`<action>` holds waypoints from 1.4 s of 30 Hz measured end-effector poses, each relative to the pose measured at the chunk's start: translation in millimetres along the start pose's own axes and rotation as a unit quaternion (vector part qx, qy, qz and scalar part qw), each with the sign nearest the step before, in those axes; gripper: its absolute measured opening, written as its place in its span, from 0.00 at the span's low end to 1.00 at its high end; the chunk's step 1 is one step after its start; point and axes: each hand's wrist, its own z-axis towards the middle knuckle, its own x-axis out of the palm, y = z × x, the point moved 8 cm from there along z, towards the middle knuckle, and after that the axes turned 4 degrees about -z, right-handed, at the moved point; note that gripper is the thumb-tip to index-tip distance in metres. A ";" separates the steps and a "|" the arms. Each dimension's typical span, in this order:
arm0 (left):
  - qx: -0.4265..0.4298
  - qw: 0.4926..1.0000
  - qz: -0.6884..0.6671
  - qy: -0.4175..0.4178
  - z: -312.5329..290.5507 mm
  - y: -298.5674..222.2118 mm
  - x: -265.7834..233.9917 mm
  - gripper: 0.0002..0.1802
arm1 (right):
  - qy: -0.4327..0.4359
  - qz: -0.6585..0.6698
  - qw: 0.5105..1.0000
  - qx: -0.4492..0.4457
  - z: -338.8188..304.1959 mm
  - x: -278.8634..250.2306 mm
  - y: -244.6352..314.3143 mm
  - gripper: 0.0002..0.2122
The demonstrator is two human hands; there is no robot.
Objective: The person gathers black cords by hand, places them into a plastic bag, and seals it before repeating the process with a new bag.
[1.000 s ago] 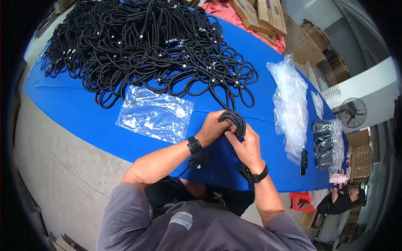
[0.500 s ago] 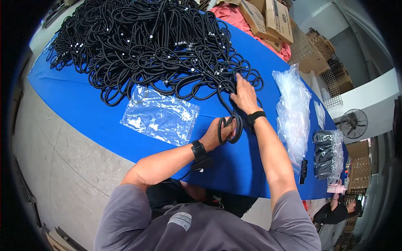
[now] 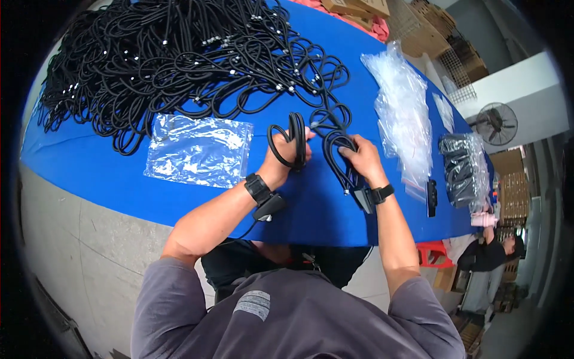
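- Black cable: coil pinched in my left hand, loose end gripped in my right hand, above the blue counter.
- I'd judge even loops and steady tension best, clear of the cable pile.

A black cable runs between both hands: one part is wound into a narrow upright coil gripped in the left hand, the rest hangs in loose loops from the right hand, trailing down past its wrist
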 end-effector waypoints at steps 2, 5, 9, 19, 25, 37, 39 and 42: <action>-0.010 1.000 0.010 0.004 -1.0 2.8 3.7 0.22 | -0.160 0.022 0.984 -0.079 -19.3 -11.5 -3.5 0.18; -0.015 0.999 0.030 -0.008 -5.1 0.6 0.7 0.22 | -0.178 -0.038 0.980 -0.084 -44.1 -18.2 12.5 0.19; -0.007 1.000 0.027 -0.008 -7.0 -1.7 -0.4 0.21 | -0.063 -0.065 0.996 -0.025 -67.9 -4.3 -4.5 0.16; 0.010 0.999 0.010 -0.031 -3.6 -5.0 -2.9 0.21 | 0.026 0.158 0.983 0.094 -41.6 -12.8 -24.8 0.10; 0.028 0.998 -0.036 -0.039 -5.0 -9.7 -5.5 0.20 | -0.028 0.031 0.998 -0.042 14.2 17.9 -1.0 0.11; 0.046 0.987 -0.091 -0.123 -5.5 -0.8 -15.3 0.16 | 0.022 -0.019 0.993 -0.114 -2.9 24.2 69.3 0.09; 0.049 0.986 -0.102 -0.125 -6.4 -1.4 -21.3 0.16 | 0.002 -0.032 0.988 -0.150 -3.9 22.4 80.8 0.08; 0.057 0.983 -0.111 -0.134 -5.1 -0.7 -24.6 0.17 | -0.054 -0.079 0.985 -0.141 -11.2 12.1 86.6 0.07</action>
